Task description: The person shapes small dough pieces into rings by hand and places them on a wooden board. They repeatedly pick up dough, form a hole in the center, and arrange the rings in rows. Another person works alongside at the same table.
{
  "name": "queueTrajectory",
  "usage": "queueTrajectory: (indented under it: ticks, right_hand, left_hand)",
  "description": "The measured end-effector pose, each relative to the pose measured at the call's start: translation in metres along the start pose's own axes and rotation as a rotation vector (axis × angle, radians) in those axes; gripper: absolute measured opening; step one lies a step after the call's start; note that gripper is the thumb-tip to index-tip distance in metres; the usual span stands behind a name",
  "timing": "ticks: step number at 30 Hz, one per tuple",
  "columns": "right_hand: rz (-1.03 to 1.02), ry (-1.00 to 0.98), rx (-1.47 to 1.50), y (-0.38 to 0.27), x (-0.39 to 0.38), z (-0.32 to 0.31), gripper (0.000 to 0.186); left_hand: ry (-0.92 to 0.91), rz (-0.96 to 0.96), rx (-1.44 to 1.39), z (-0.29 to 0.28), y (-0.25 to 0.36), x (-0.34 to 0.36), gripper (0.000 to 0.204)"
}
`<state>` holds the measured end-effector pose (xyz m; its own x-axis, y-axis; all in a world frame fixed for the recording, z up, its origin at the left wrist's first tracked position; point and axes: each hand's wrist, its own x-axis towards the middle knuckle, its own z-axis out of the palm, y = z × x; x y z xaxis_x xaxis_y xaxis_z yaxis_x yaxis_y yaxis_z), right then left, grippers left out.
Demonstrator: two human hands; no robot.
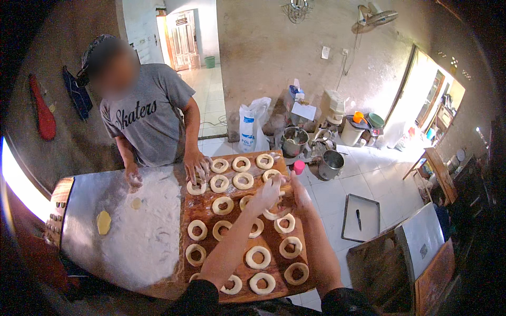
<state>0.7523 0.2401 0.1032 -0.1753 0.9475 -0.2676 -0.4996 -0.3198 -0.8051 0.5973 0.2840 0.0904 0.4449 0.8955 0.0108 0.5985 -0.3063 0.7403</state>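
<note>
My left hand is closed at a pale dough ring near the wooden board's right edge. My right hand is beside it at that edge, fingers curled and partly hidden, just below a pink cup; whether it grips the ring or something else is unclear. Rows of raw dough rings lie on the wooden board, several under or beside my forearms.
A co-worker stands opposite, hands at the board and at a floured metal surface holding two small dough pieces. On the floor are metal pots, a plastic sack and a tray with a knife.
</note>
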Motion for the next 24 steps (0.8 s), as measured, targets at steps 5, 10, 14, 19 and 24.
queueTrajectory:
  ticks: [5, 10, 14, 19, 24]
  right_hand:
    - [-0.045, 0.445, -0.99, -0.001, 0.061, -0.055, 0.094]
    - [-0.004, 0.291, -1.354, 0.025, 0.06, -0.062, 0.106]
    - [0.105, 0.386, -1.51, 0.028, 0.043, -0.039, 0.106]
    - [0.118, 0.437, -1.543, 0.03, 0.048, -0.038, 0.104]
    - [0.109, 0.356, -1.496, 0.025, 0.04, -0.038, 0.103]
  left_hand:
    - [0.098, -0.424, 0.38, -0.004, -0.007, 0.04, 0.073]
    - [0.087, -0.213, 0.539, 0.011, -0.019, 0.008, 0.085]
    - [0.003, -0.231, 0.561, 0.013, -0.027, 0.004, 0.093]
    - [-0.06, -0.201, 0.478, 0.008, -0.035, 0.009, 0.1]
    - [0.121, -0.115, 0.396, 0.004, -0.03, -0.008, 0.087]
